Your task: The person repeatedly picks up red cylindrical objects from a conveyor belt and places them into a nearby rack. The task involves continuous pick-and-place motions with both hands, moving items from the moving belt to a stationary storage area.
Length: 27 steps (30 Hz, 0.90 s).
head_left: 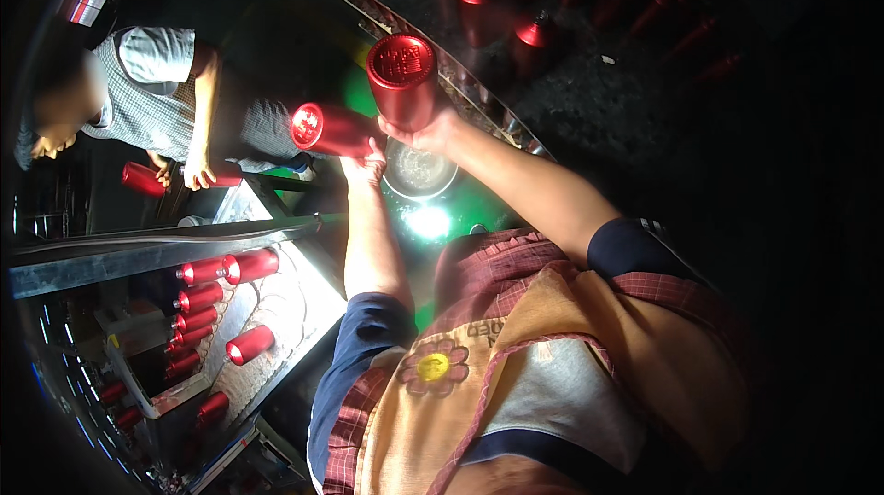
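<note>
My left hand (pixel 366 162) is closed around the lower part of a shiny red metallic bottle (pixel 333 129), which lies tilted with its round embossed base facing up and to the left. Close beside it, a second red metallic bottle (pixel 405 94) is gripped by my right hand (pixel 431 133), its embossed base turned up toward me. The neck ends of both bottles are hidden by my hands or by the bottles themselves. Below my hands, on the green floor, is a round, pale-rimmed object (pixel 421 170); whether it is a basin or a stool seat I cannot tell.
At left, a co-worker (pixel 157 99) handles red bottles (pixel 143 179). A metal beam (pixel 175 251) crosses between us. Several red bottles (pixel 250 265) lie on a white-lit conveyor or bench (pixel 299 297). Many more stand at the dark upper right (pixel 534 32), behind a long rail (pixel 470 90).
</note>
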### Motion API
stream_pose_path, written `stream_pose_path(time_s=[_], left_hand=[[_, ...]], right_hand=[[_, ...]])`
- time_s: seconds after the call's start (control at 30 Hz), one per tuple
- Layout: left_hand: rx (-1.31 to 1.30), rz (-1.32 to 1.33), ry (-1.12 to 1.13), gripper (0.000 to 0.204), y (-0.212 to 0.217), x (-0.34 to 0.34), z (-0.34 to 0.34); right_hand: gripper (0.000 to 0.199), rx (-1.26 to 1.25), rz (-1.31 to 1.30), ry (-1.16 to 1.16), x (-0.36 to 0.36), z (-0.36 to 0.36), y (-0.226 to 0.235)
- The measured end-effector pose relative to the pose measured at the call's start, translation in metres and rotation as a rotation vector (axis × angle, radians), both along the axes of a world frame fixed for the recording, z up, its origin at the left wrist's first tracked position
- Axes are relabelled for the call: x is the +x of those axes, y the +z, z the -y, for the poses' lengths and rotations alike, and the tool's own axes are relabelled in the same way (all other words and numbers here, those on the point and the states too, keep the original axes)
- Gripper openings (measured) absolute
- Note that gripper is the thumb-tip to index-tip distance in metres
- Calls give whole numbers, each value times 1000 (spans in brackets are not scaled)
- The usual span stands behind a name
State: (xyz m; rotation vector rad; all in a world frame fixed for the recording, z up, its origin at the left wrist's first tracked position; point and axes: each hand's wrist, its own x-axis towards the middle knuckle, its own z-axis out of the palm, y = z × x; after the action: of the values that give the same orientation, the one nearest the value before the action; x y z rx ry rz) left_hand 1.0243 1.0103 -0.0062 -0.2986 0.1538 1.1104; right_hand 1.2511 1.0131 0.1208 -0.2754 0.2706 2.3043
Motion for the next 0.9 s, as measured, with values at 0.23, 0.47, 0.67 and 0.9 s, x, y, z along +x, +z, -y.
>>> stream_pose_path(time_s=[0.23, 0.47, 0.67, 0.9], left_hand=[[47, 104, -16, 47, 5, 4, 24], [182, -723, 41, 51, 80, 85, 25], [1101, -1673, 79, 37, 179, 304, -5], [1440, -2133, 220, 37, 185, 537, 8]], right_hand=[[60, 90, 20, -84, 80, 9, 8], [36, 283, 998, -531, 352, 90, 52], [35, 951, 2281, -701, 446, 83, 71], [38, 1154, 2390, -630, 542, 43, 25]])
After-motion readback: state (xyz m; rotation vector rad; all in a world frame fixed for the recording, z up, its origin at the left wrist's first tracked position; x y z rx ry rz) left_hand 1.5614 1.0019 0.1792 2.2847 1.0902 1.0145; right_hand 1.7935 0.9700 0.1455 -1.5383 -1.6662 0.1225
